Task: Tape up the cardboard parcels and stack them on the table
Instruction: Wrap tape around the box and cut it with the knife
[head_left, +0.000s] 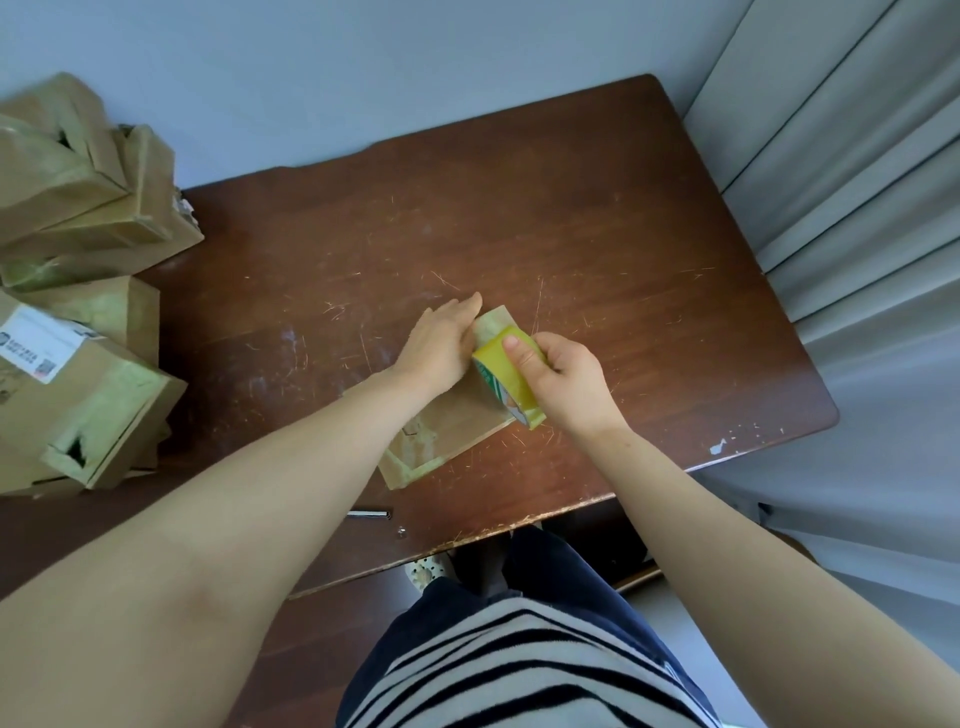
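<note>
A flat cardboard parcel (451, 422) lies in the middle of the brown table (597, 234), with yellowish tape on its near and far ends. My left hand (441, 345) lies flat on the parcel's top, fingers straight and pointing away from me. My right hand (563, 376) grips a yellow roll of tape (506, 376) that stands on edge on the parcel's right side. Tape runs from the roll toward the parcel's far end (493, 322). My left forearm hides much of the parcel.
Several taped cardboard parcels (83, 332) are piled at the table's left edge, one with a white shipping label (39, 345). A small metal tool (368, 514) and a screw (401, 531) lie near the front edge. Grey curtains (857, 182) hang at the right.
</note>
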